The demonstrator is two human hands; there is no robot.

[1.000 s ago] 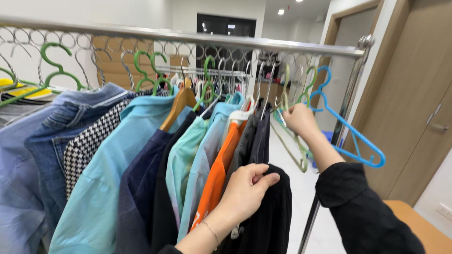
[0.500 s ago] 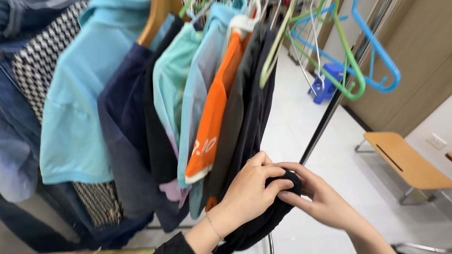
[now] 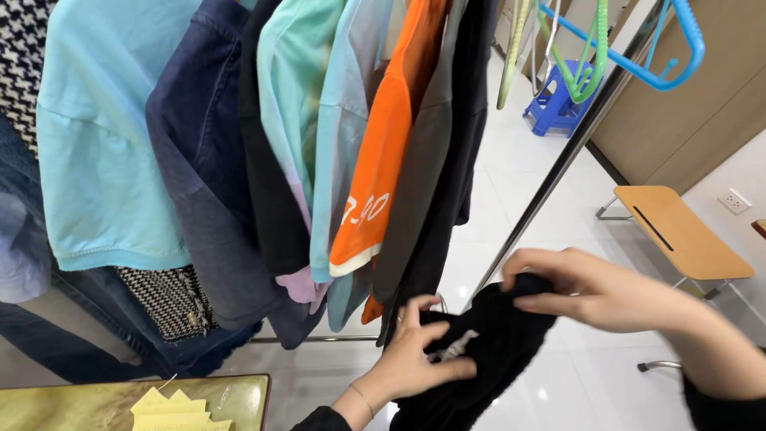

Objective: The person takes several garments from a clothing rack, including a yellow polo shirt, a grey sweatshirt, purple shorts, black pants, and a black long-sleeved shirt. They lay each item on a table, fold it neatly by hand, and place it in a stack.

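Both my hands hold a black garment (image 3: 487, 343) with a small white mark, low in front of a clothes rack. My left hand (image 3: 415, 359) grips its lower left part. My right hand (image 3: 590, 291) pinches its upper edge from the right. Just above hang several shirts on the rack: a black one (image 3: 451, 175), a grey one, an orange one (image 3: 379, 160), pale blue and mint ones, a navy one (image 3: 199, 183) and a turquoise one (image 3: 104, 136).
The rack's slanted metal post (image 3: 558, 164) runs past my right hand. Empty green and blue hangers (image 3: 638, 56) hang at the rack's end. A blue stool (image 3: 554, 108) and a wooden bench (image 3: 678, 231) stand on the white floor. A table corner with yellow notes (image 3: 171, 403) lies bottom left.
My view has tilted further down. My right hand left the hangers and came down to the black garment, which both hands have pulled lower and away from the rack.
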